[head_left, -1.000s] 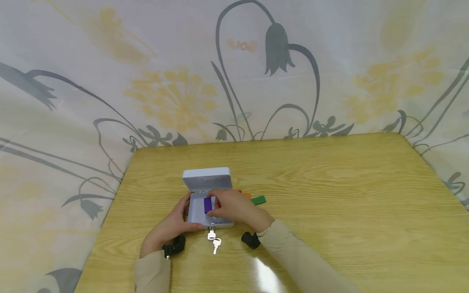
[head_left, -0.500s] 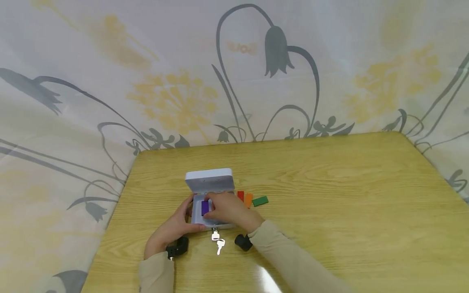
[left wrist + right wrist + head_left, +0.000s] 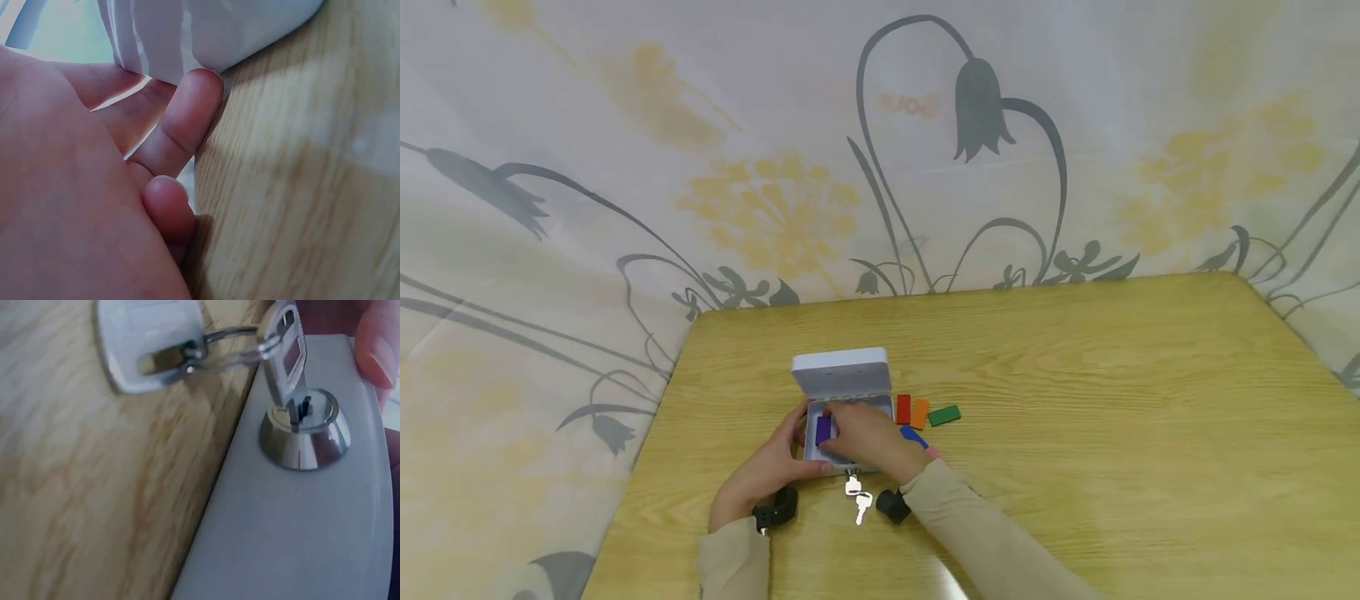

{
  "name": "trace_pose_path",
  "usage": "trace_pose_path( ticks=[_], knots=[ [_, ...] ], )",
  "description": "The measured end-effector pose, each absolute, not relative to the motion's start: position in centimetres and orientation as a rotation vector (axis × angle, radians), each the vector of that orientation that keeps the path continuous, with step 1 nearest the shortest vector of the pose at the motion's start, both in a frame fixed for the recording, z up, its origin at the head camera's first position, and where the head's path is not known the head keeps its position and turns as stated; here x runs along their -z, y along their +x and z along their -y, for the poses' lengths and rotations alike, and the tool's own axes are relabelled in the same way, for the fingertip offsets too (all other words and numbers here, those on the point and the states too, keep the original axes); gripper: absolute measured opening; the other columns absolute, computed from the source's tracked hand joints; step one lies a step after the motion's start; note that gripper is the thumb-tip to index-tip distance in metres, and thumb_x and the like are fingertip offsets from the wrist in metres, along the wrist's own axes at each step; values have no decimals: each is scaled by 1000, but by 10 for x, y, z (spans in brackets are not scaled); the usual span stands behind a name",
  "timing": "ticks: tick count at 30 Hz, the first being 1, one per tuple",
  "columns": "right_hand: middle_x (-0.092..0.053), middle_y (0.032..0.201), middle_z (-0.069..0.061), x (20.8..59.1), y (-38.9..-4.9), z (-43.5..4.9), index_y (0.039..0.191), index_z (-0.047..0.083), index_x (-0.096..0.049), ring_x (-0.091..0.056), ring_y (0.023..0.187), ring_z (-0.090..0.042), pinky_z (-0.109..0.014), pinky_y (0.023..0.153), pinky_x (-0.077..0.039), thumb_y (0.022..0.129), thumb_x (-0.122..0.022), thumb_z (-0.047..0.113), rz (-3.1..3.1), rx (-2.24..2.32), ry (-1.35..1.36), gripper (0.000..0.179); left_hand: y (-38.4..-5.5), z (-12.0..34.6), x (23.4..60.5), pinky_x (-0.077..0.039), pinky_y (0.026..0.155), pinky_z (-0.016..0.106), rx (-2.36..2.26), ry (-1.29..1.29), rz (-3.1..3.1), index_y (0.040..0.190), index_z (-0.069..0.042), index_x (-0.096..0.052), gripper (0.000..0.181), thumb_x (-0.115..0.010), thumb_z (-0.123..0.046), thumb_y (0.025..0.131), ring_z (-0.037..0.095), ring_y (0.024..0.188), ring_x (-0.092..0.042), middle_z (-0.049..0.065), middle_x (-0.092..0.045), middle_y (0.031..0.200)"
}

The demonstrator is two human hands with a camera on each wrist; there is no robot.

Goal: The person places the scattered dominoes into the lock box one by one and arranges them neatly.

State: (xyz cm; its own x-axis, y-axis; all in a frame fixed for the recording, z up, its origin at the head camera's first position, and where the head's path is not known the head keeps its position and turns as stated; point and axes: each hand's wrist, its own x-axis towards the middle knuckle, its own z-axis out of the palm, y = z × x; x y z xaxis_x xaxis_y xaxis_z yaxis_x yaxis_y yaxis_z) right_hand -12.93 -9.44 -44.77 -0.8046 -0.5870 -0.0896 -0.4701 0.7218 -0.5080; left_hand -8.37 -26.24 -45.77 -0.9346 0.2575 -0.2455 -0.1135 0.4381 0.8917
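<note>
A small white lockbox (image 3: 887, 407) stands on the table with its lid (image 3: 842, 377) raised. My left hand (image 3: 769, 477) grips its left side, the thumb along the front edge; in the left wrist view some fingers (image 3: 187, 112) lie against the white wall near the tabletop. Inside the box, close to the left wall, my right hand (image 3: 871, 437) pinches a purple rectangular block (image 3: 823, 431) between thumb and finger. One key (image 3: 287, 353) sits in the round lock (image 3: 306, 440) on the box front. A second key (image 3: 863, 505) hangs from it by a ring.
Right of the box lie a red block (image 3: 903, 409), an orange block (image 3: 920, 413) and a green block (image 3: 944, 416). A blue piece (image 3: 913, 437) and a pink piece (image 3: 932, 452) show partly behind the right wrist. A patterned cloth (image 3: 1075, 125) hangs behind the wooden table (image 3: 1112, 400).
My right hand has moved left inside the box with the purple block. The red, orange, blue and pink pieces have come into fuller view. The head view has shifted slightly.
</note>
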Motion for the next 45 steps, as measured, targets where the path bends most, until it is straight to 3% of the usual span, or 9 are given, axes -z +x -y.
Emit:
trace_pose_path(
  ticks=[5, 12, 19, 26, 33, 39, 45],
  knots=[
    [-63, 91, 0, 450, -129, 95, 115, 13, -55, -58, 77, -14, -28, 65, -45, 75, -70, 36, -2686, 693, -807, 49, -84, 261, 461, -32, 88, 37, -1503, 142, -2355, 143, -25, -12, 101, -79, -24, 68, 21, 97, -45, 11, -37, 126],
    [-63, 93, -2, 452, -127, 97, 116, 13, -54, -59, 78, -16, -29, 60, -45, 74, -71, 35, -2723, 648, -824, 51, -84, 261, 461, -35, 87, 36, -1505, 143, -2335, 144, -20, -10, 101, -78, -21, 69, 22, 96, -46, 15, -42, 118],
    [-62, 90, -1, 451, -127, 100, 112, 15, -53, -60, 76, -17, -31, 55, -45, 73, -71, 36, -2756, 576, -830, 48, -85, 260, 460, -27, 95, 39, -1504, 122, -2347, 144, -23, -12, 102, -79, -22, 67, 23, 106, -43, 11, -30, 135],
    [-62, 89, 1, 451, -128, 99, 109, 16, -53, -60, 75, -17, -31, 53, -44, 71, -73, 35, -2750, 554, -845, 47, -86, 259, 459, -31, 92, 39, -1479, 144, -2362, 143, -23, -12, 102, -79, -25, 66, 22, 102, -45, 11, -36, 129],
    [-62, 87, 0, 447, -126, 96, 106, 14, -55, -60, 75, -16, -30, 54, -45, 73, -72, 31, -2754, 600, -869, 41, -86, 260, 457, -25, 96, 41, -1467, 131, -2361, 143, -25, -11, 103, -79, -27, 66, 24, 110, -41, 9, -23, 141],
    [-62, 88, 0, 449, -125, 96, 106, 15, -55, -60, 76, -17, -32, 54, -45, 74, -71, 35, -2767, 582, -865, 41, -85, 260, 458, -33, 89, 38, -1469, 120, -2349, 143, -24, -12, 102, -79, -26, 66, 20, 96, -47, 10, -36, 130],
    [-62, 90, 1, 451, -126, 99, 110, 16, -54, -60, 77, -16, -31, 53, -45, 75, -70, 37, -2767, 570, -879, 44, -85, 262, 458, -36, 84, 35, -1452, 114, -2370, 143, -24, -11, 103, -79, -27, 67, 21, 92, -46, 11, -43, 115]
  ],
)
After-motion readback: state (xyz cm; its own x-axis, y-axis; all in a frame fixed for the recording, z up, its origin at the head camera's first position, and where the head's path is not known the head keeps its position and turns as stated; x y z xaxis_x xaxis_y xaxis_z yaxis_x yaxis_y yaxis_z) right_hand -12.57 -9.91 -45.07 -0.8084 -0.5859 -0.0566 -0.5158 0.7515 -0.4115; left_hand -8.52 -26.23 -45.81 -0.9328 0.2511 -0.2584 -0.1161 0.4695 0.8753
